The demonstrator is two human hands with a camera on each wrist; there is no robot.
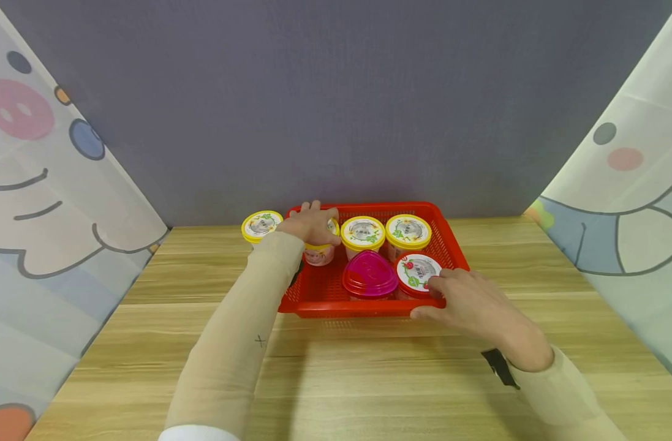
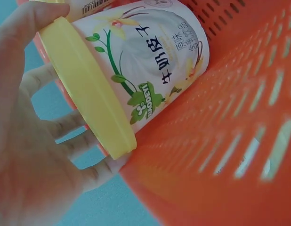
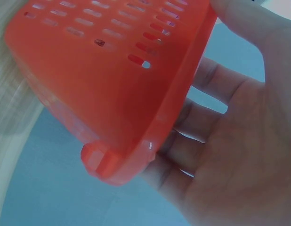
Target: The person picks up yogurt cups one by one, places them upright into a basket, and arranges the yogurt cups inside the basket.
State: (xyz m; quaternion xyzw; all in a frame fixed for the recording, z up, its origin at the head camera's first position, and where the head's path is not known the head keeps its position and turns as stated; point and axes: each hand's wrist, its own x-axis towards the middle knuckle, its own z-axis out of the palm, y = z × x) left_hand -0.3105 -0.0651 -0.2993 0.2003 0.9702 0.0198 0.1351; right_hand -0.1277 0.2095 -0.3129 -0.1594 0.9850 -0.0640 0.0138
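Observation:
My left hand [image 1: 312, 225] reaches into the left back part of a red mesh basket [image 1: 316, 294] and grips a yellow-lidded yogurt cup [image 2: 150, 61] by its lid. In the left wrist view the cup lies close to the slotted basket wall, its printed side showing. At the basket's front right corner is my right hand [image 1: 470, 303], its fingertips at the edge of a red-lidded cup [image 1: 415, 274] and its thumb low by the front rim. The right wrist view shows those fingers passing behind the basket rim [image 3: 169, 108]; their tips are hidden.
Two more yellow-lidded cups [image 1: 363, 234] stand along the back of the basket, and a cup with a rounded magenta lid [image 1: 370, 274] stands in front of them. Another yellow-lidded cup [image 1: 262, 226] is outside, left of the basket. A grey wall [image 1: 336, 110] rises behind the wooden table [image 1: 358, 386].

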